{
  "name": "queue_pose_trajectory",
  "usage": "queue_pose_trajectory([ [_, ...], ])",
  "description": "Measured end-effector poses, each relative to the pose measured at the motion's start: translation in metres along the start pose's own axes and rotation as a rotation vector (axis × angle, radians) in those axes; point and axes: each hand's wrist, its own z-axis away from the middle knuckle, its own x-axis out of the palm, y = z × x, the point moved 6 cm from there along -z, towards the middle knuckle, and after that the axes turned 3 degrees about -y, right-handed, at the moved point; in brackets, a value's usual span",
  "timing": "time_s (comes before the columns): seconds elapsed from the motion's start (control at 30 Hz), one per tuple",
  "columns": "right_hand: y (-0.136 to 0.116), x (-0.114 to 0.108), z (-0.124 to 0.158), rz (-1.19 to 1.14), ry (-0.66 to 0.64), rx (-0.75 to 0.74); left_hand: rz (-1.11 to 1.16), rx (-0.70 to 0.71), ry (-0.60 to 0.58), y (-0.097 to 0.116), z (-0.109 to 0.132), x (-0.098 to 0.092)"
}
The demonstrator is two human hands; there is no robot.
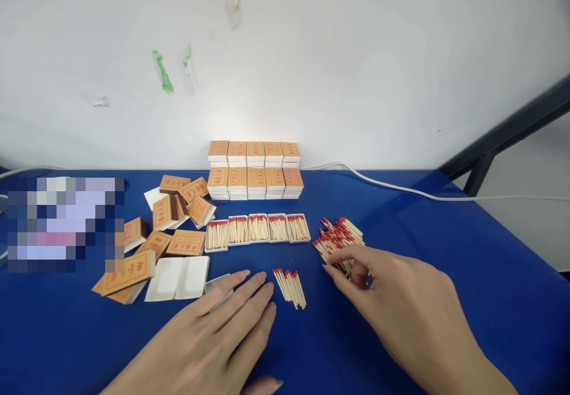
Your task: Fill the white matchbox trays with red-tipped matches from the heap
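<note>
Between two hands (222,331) (403,294), perhaps ten matches (290,289)

A person's right hand (405,300) brings thumb and forefinger to a pile (339,234) of red-tipped matches on a blue table (481,252), while the left hand (214,335), fingers outstretched beside a smaller bunch (290,288), partly covers a tray (215,284). Behind, five filled trays (259,228) line up before stacked boxes (256,179); loose boxes (132,271) lie jumbled at left.
</note>
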Motion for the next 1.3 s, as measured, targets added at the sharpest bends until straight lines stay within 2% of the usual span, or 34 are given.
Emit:
queue_pose_trajectory([
  [0.4, -0.005, 0.002, -0.001, -0.089, -0.021, 0.004, 0.002, -0.009, -0.003, 0.001, 0.003, 0.001],
  [0.63, -0.013, 0.018, -0.005, -0.323, -0.252, 0.11, 0.026, -0.011, 0.006, 0.002, 0.003, 0.002],
  [0.87, -0.019, 0.022, -0.002, -0.405, -0.321, 0.138, 0.024, -0.03, 0.004, 0.002, 0.0, -0.003],
  [1.1, -0.024, 0.018, 0.0, -0.452, -0.296, 0.081, 0.037, -0.033, 0.018, -0.001, -0.001, 0.0],
  [1.3, -0.004, 0.002, -0.005, -0.228, -0.11, 0.1, 0.037, -0.025, -0.01, 0.0, 0.0, -0.001],
])
